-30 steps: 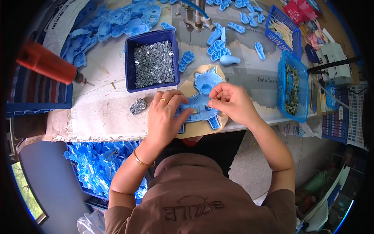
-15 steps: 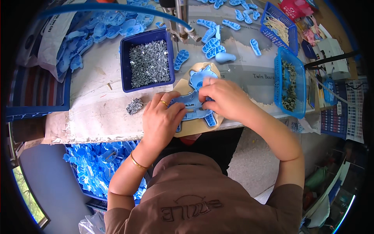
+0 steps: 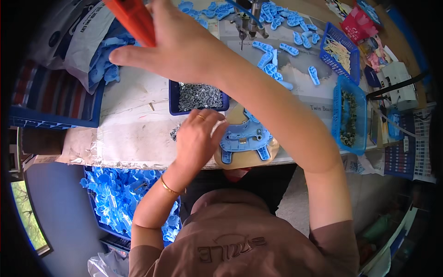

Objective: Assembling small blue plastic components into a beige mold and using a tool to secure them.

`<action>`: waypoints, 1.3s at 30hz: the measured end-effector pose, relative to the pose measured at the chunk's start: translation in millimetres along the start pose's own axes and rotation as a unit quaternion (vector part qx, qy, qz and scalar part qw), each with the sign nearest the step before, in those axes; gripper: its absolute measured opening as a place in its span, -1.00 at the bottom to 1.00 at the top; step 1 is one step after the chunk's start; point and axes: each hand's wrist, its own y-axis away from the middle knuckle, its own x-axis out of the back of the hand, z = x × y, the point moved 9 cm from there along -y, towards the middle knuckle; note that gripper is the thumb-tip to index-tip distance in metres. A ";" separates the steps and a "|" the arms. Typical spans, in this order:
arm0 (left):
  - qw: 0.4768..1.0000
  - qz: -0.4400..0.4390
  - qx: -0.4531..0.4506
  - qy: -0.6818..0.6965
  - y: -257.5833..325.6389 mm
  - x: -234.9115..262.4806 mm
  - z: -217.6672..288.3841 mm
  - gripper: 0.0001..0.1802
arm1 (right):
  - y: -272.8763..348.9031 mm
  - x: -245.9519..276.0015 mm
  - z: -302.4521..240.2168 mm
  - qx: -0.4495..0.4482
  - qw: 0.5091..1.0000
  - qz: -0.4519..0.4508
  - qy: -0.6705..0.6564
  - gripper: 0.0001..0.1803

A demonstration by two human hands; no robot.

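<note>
A blue plastic animal-shaped toy shell (image 3: 241, 142) lies hollow side up in a tan holder (image 3: 272, 150) at the table's front edge. At its left side is my left hand (image 3: 196, 136), fingers bent and drawn together; a pale bit shows by the fingertips, too small to name. My right hand (image 3: 180, 48) is raised at the upper left, its arm crossing above the table. Its thumb is stretched away from the other fingers, which run partly out of the picture. Between them hangs an orange-red tool handle (image 3: 134, 23), its grip not visibly closed.
Behind my left hand stands a dark blue bin (image 3: 173, 108) of small metal screws, with a small screw pile (image 3: 174, 132) nearby. A metal machine head (image 3: 247, 21) rises at the back. Blue parts (image 3: 288, 48) and baskets (image 3: 350, 115) lie right; a crate (image 3: 55, 115) stands left.
My right hand has left the toy shell and swung up and left to the orange-red handle. My left hand has lifted slightly off the shell's left part. The whole view has shifted.
</note>
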 end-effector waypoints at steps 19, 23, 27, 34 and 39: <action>0.976 -0.099 -0.051 -0.185 -73.2 -30.9 -68.0 -0.89 | 31.6 44.5 5.9 -0.201 0.965 -0.154 -0.066 -0.72; 0.965 -0.079 -0.098 -0.231 -69.2 -32.5 -64.5 -0.87 | 36.7 49.3 7.5 -0.195 0.967 -0.154 -0.059 -0.72; 0.980 -0.086 -0.063 -0.170 -64.0 -24.5 -66.5 -0.82 | 42.7 46.2 9.4 -0.234 0.957 -0.152 -0.075 -0.71; 0.985 -0.050 -0.149 0.077 -19.4 -15.9 3.7 -0.80 | 78.2 46.5 1.5 -0.164 0.941 -0.035 -0.294 -0.69; 0.983 -0.014 -0.166 0.083 -10.1 -11.5 18.9 -0.75 | 102.4 49.4 -0.2 -0.248 0.923 0.003 -0.293 -0.68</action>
